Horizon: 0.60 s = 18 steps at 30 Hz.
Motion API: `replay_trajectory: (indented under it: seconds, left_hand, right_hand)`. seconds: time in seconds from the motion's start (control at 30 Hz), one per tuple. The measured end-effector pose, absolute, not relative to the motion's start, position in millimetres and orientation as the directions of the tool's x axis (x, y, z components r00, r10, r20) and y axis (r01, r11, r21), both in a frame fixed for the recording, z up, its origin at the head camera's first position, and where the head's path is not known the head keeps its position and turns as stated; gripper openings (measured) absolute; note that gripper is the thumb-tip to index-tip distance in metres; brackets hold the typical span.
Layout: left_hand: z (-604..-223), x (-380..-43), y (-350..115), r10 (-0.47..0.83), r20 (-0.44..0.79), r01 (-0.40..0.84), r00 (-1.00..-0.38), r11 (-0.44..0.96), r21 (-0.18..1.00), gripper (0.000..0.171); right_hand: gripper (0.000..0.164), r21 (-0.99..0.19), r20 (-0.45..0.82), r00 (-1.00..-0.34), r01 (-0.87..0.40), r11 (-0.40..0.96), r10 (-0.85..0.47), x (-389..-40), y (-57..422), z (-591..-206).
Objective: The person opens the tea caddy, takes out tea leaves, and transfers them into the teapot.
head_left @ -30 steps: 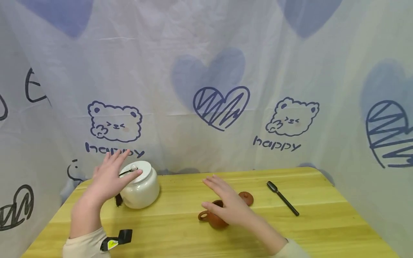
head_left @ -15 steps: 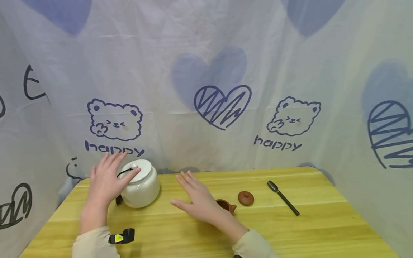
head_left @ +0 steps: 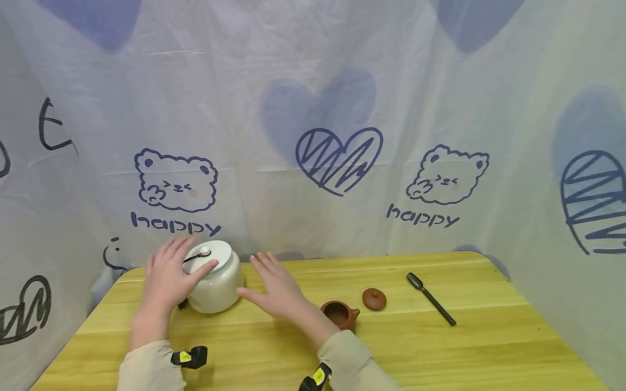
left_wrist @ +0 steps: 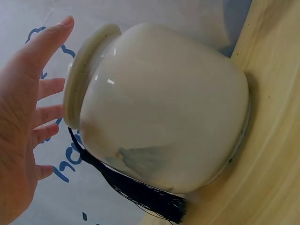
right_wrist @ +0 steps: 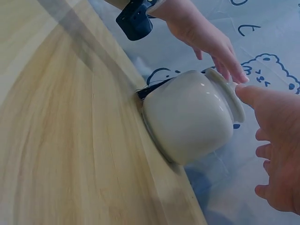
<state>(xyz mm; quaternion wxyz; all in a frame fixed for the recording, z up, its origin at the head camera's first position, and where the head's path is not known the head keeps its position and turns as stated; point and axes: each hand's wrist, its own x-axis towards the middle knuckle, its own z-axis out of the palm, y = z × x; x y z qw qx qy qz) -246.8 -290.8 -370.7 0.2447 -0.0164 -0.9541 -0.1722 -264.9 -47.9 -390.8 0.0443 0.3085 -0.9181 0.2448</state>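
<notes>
A white lidded ceramic jar (head_left: pixel 217 288) stands on the table at the left, its lid (head_left: pixel 215 254) on top with a dark cord round the knob. A black tassel (left_wrist: pixel 140 192) hangs down its side in the left wrist view. My left hand (head_left: pixel 168 277) is at the jar's left, level with the lid, fingers spread and holding nothing. On the jar's right side my right hand (head_left: pixel 276 288) is held with straight, parted fingers, the thumb tip near the jar's wall. In the right wrist view both hands flank the jar.
A small brown clay teapot (head_left: pixel 344 315) without its lid stands by my right forearm. Its round teapot lid (head_left: pixel 374 299) lies to the right. Further right is a black long-handled scoop (head_left: pixel 430 298). A printed curtain (head_left: pixel 274 217) hangs behind the wooden table (head_left: pixel 469 353).
My right hand has moved left from over the teapot to the jar's right side, uncovering the teapot. My left hand has shifted slightly right, closer to the jar.
</notes>
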Motion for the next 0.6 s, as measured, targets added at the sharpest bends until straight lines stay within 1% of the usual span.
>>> replay_trajectory:
  seconds: [0.27,0.6]
  left_hand:
    - [-383,-251,-293,-0.059,0.436,0.105,-0.898,0.934,0.342,0.085]
    - [-388,-254,-292,-0.055,0.405,0.12,-0.913,0.912,0.393,0.083]
  right_hand:
    - [0.079,-0.443,0.209,-0.824,-0.56,0.7,-0.526,-276,-68,-399]
    - [0.077,-0.503,0.244,-0.838,-0.539,0.676,-0.487,-283,-90,-415]
